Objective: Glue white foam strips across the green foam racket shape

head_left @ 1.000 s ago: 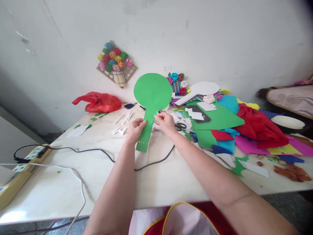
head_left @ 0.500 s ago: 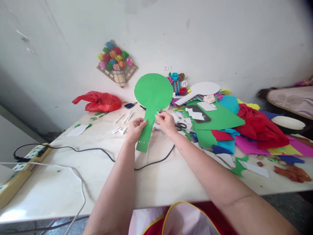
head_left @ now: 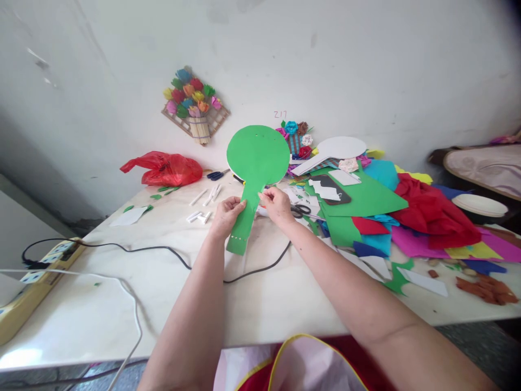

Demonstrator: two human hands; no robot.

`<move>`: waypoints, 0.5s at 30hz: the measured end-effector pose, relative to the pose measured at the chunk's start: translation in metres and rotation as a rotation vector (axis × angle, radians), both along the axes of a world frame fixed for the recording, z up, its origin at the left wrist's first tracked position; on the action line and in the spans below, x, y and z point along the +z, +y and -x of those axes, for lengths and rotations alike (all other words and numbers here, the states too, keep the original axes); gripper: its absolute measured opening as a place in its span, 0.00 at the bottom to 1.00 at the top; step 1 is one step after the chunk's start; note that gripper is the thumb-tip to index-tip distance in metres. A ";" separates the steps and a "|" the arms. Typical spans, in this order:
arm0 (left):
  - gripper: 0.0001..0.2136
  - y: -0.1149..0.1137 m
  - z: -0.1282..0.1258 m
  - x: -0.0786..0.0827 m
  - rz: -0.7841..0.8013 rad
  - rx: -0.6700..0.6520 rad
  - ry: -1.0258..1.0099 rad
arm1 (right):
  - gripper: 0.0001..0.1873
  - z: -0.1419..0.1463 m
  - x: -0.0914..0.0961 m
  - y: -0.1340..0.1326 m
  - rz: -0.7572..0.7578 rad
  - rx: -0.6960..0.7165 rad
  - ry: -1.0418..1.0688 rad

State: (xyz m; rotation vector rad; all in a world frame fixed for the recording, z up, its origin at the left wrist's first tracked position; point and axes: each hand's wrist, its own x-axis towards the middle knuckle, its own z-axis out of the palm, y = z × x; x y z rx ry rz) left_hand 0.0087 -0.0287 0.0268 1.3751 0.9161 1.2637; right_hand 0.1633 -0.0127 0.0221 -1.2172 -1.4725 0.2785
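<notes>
A green paddle-shaped paper cutout [head_left: 258,155], a round head on a straight handle, is held up over the table in front of me. My left hand [head_left: 228,215] pinches the left edge of its handle, thumb on the front. On the opposite edge, my right hand [head_left: 277,203] has thumb and index finger pressed together near the top of the handle. Whether the right fingers grip the edge or a tiny piece there is hard to see. A row of small holes crosses the handle's lower end. Black-handled scissors [head_left: 301,210] lie right of my right hand.
A white paddle-shaped cutout [head_left: 340,147] rests on coloured sheets at right, near a phone [head_left: 345,196]. White sticks [head_left: 198,196] and a red plastic bag [head_left: 166,169] are at left. A black cable [head_left: 134,248] runs from a power strip [head_left: 52,263] across the table [head_left: 171,304].
The round head of the green cutout has shifted slightly right and down, tilting a little. Both hands stay at the handle, with almost no movement.
</notes>
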 end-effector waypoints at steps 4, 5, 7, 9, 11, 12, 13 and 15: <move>0.14 -0.001 0.000 0.001 0.002 -0.009 -0.009 | 0.10 0.000 0.001 -0.001 -0.011 0.000 0.000; 0.14 -0.001 -0.001 0.001 0.003 -0.012 -0.011 | 0.10 0.000 0.001 -0.001 -0.016 -0.001 -0.005; 0.14 -0.001 -0.001 0.001 0.003 -0.012 -0.015 | 0.10 0.000 0.000 -0.001 -0.026 -0.004 -0.018; 0.14 -0.002 -0.001 0.001 0.001 -0.010 -0.020 | 0.10 -0.001 0.000 -0.001 -0.035 -0.002 -0.027; 0.14 -0.002 -0.001 0.001 -0.002 -0.008 -0.026 | 0.10 -0.001 -0.001 -0.001 -0.045 0.003 -0.033; 0.14 -0.002 -0.001 0.001 -0.001 -0.009 -0.030 | 0.10 -0.002 -0.001 -0.001 -0.050 0.006 -0.036; 0.14 -0.002 -0.001 0.001 0.001 -0.009 -0.033 | 0.10 -0.002 -0.001 -0.001 -0.055 0.012 -0.040; 0.14 -0.003 -0.001 0.001 0.007 -0.006 -0.031 | 0.09 -0.002 -0.001 -0.001 -0.072 0.023 -0.040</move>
